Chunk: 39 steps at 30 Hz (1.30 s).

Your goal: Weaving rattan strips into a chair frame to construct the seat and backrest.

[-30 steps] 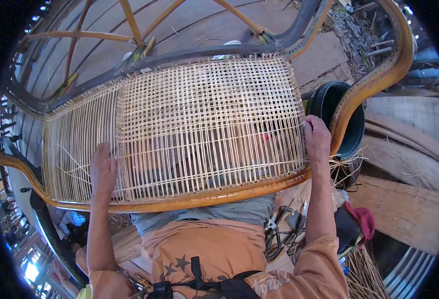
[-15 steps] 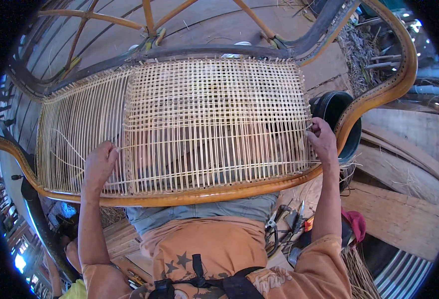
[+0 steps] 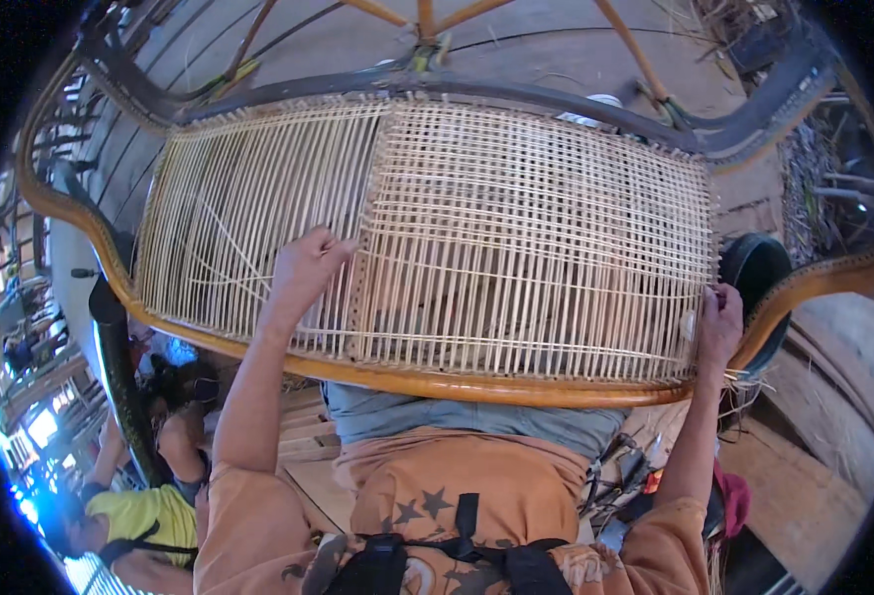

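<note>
A cane panel [image 3: 546,188] is strung across a curved brown wooden frame [image 3: 476,390] in front of me. Its right section is woven into a grid at the far side, while the near part is mostly lengthwise strands. My left hand [image 3: 303,273] is closed in a pinch beside the pegged divider bar [image 3: 361,288], at the end of a thin crosswise cane strand [image 3: 516,275]. That strand runs to the panel's right edge, where the curled fingers of my right hand [image 3: 720,319] grip its other end. The left section [image 3: 258,198] has lengthwise strands and a few loose slanting ones.
A dark green bucket [image 3: 754,263] stands past the right edge. Hand tools [image 3: 627,471] and a dark red cloth [image 3: 733,501] lie near my right arm. Boards [image 3: 804,476] cover the floor there. Another person in a yellow shirt [image 3: 144,521] is at lower left.
The view has turned, so the frame and panel appear shifted to the right. Both hands stay at the divider and the right edge, still closed. The person in yellow shows more fully.
</note>
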Tool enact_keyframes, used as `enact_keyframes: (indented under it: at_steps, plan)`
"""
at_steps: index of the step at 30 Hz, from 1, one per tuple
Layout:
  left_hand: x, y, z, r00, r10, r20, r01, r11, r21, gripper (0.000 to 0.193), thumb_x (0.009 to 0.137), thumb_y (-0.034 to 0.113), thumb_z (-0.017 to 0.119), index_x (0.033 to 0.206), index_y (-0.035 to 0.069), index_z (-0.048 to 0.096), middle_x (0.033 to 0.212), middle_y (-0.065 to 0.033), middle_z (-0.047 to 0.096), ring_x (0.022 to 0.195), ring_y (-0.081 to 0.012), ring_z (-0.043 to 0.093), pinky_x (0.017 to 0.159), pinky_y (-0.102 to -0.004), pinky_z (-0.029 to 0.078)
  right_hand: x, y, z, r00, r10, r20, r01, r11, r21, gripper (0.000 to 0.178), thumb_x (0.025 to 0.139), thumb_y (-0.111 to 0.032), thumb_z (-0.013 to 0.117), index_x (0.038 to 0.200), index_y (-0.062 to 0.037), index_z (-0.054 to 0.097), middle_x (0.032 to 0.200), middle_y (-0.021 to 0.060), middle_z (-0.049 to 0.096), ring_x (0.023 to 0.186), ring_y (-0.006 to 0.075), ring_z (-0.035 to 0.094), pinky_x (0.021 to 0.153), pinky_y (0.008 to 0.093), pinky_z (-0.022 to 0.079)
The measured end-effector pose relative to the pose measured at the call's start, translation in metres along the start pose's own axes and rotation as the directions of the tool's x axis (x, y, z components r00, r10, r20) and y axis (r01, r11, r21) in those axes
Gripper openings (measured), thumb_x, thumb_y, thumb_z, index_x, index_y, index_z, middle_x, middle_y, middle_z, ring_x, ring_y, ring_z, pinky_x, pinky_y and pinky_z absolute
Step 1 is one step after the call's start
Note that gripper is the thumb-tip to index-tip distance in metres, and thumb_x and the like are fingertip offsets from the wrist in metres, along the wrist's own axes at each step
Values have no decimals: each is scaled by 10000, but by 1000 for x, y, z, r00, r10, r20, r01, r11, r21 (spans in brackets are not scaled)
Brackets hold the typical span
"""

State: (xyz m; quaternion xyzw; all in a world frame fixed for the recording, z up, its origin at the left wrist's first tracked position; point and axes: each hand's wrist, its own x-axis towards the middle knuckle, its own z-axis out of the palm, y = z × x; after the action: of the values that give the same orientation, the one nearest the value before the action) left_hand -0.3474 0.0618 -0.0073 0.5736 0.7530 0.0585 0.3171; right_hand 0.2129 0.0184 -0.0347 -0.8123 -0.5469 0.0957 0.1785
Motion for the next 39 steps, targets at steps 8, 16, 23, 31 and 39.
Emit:
enact_keyframes:
  at_steps: [8,16,23,31,39]
  plan:
    - [5,-11,0,987,-65,-148,42,987,-158,379,855,356,606,757,-4,540,605,-117,498,587,-148,454,564,-346,404,-2,-5,7,996,-63,-60,63,998,-8,208,850,-180,637,980,-21,604,893,104,600,785,215,589,744,317,472]
    - [13,-22,2,989,-35,-144,6,981,-196,398,883,294,590,665,39,376,619,-1,302,608,-99,304,547,-298,318,3,-11,6,982,186,36,-188,932,309,160,813,-146,666,894,-28,593,746,40,581,683,139,544,672,281,458]
    - [17,-36,4,995,-36,-98,6,956,-292,407,898,288,607,651,94,347,640,51,285,610,-58,267,528,-249,266,15,-12,-6,896,344,281,-437,794,423,128,808,-126,664,852,-35,585,669,-28,520,577,62,448,538,225,391]
    - [20,-40,2,994,-27,-104,-2,961,-275,433,903,390,605,665,87,407,645,60,321,607,-53,280,528,-231,272,21,-4,-12,877,346,335,-473,749,464,91,835,-112,633,860,-36,592,701,-49,530,608,41,444,555,207,377]
    - [18,-49,1,996,-83,-40,61,922,-382,385,910,378,599,702,86,458,630,72,344,583,-39,285,508,-215,275,21,-8,-12,820,418,392,-564,706,428,109,851,-124,617,876,-22,589,753,-20,578,652,72,492,613,234,415]
